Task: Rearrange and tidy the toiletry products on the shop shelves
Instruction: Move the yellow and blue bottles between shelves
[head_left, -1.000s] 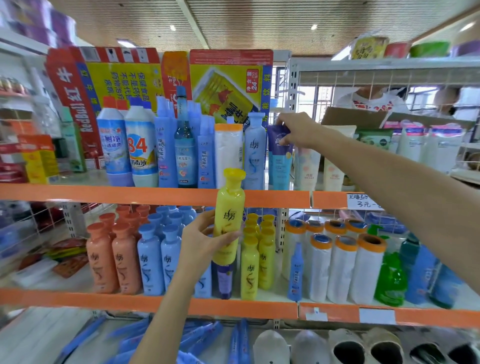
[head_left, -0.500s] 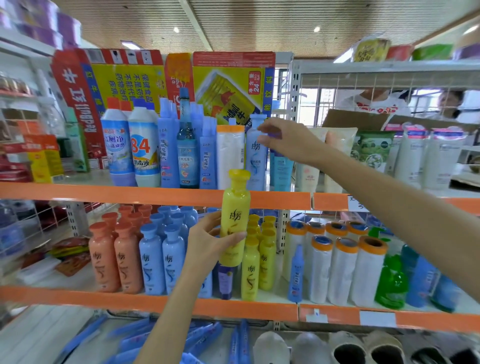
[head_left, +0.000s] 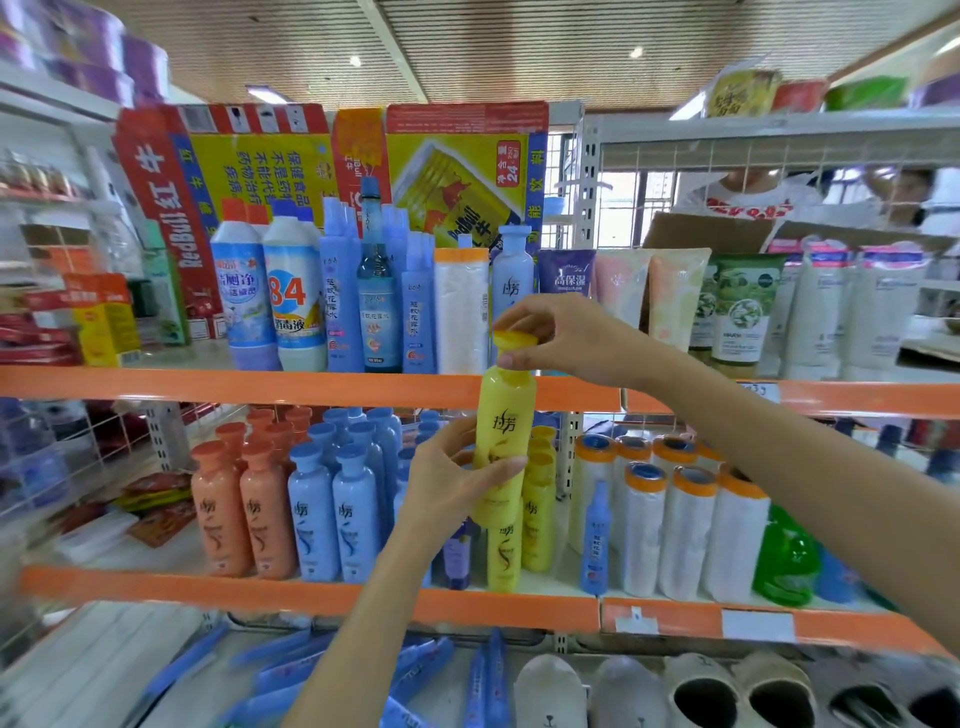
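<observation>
standing before shop shelves (head_left: 311, 387), a person holds a yellow bottle (head_left: 501, 441) upright in front of them — left hand (head_left: 447, 480) curled round its body, right hand (head_left: 558, 338) pinching its cap (head_left: 514, 340).

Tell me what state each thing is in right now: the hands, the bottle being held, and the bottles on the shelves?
Tall yellow plastic shampoo bottle: upright, held in the air in front of the shelves, cap on.
Left hand: grips the yellow bottle's body.
Right hand: pinches the bottle's yellow cap.
Orange shampoo bottles: standing, capped, middle shelf.
Light blue shampoo bottles: standing, capped, beside the orange ones.
Lone light blue shampoo bottle: standing on the top shelf.
</observation>
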